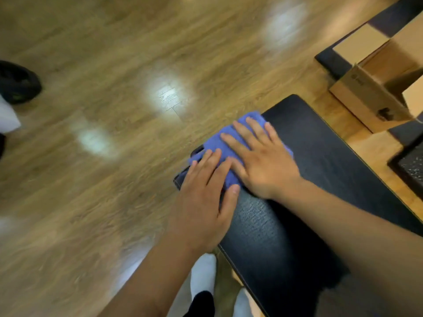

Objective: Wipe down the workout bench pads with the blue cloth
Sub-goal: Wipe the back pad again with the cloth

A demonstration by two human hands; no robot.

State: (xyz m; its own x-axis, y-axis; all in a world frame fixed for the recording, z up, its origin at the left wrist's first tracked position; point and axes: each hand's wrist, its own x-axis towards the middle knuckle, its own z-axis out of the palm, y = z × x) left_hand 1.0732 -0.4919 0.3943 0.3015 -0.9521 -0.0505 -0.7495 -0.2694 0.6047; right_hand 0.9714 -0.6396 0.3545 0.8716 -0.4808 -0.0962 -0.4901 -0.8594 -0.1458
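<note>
Wiping under way: pressing the blue cloth [231, 143] flat on the black bench pad [320, 179], right of centre in the frame. Both grips spread, palms down, not pinching anything. Right hand [263, 161] lying squarely on top of the cloth, fingers fanned toward the upper left. Left hand [206, 197] just beside it, fingertips resting on the cloth's lower-left edge, palm overhanging the pad's near-left side. Cloth sitting close to the pad's far corner, bunched under the palms. Much of the pad stretching to the lower right looking still to do. Next, probably: dragging the cloth back along the pad toward the lower right, keeping pressure even so it is not slipping off the edge onto the wooden floor [114, 110].
</note>
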